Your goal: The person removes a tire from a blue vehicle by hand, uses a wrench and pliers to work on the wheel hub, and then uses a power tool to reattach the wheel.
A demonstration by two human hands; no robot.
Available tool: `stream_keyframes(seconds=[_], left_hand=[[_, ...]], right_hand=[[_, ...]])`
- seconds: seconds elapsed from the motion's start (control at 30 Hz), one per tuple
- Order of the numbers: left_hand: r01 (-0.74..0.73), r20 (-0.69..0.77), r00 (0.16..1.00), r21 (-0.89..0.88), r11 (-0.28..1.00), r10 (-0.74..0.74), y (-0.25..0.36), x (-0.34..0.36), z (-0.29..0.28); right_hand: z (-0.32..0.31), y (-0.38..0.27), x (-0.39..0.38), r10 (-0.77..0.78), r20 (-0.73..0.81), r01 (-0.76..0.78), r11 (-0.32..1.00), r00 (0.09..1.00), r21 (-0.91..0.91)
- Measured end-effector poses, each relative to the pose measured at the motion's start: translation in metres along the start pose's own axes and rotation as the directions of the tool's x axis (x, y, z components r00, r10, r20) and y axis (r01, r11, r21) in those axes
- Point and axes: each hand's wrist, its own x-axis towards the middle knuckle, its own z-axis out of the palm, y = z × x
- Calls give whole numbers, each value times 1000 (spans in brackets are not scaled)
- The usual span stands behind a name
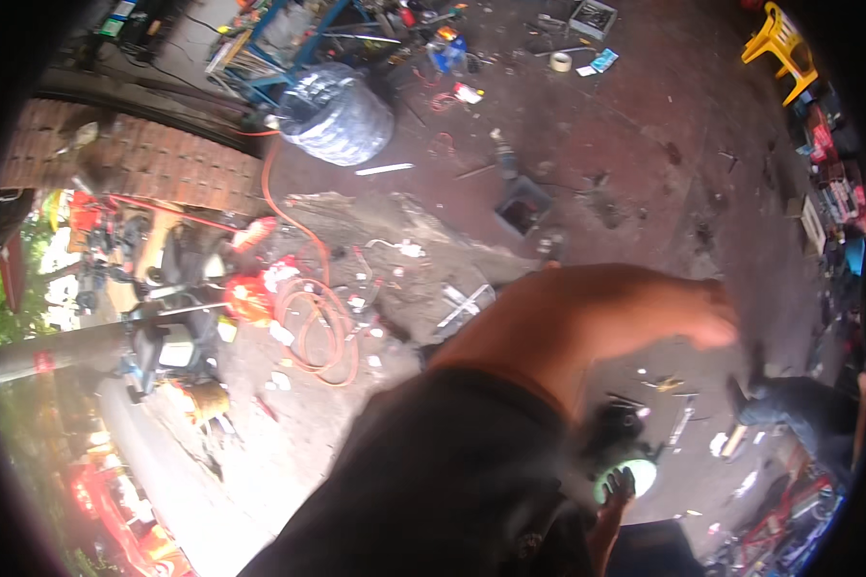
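Observation:
My left arm, in a dark sleeve, reaches across the middle of the head view to the right. At its end my left hand point(712, 319) is held out above the floor, smeared by motion. Its fingers do not show clearly, and I see nothing plain in it. Lower down, my right hand point(620, 484) has darkened fingers curled over the edge of a pale green, round thing point(639, 475). What that thing is I cannot make out. Just above it is a dark shape point(614, 428), too blurred to name.
Another person point(806, 413) is at the right, near piled items. A grey square container point(523, 206) stands on the stained floor. Farther back are a wrapped silvery bundle point(342, 115) and a yellow plastic chair point(779, 50). An orange hose point(313, 332) lies coiled at left, among litter.

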Motion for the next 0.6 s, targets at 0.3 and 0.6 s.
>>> stream_keyframes(seconds=[0.3,0.6], left_hand=[[92,129,985,133,987,-110,-227,236,-134],[969,246,152,152,193,-957,-264,-40,-185]], right_hand=[[131,-141,109,169,163,-145,978,972,-147],[332,-334,132,-198,396,378,807,897,-454]])
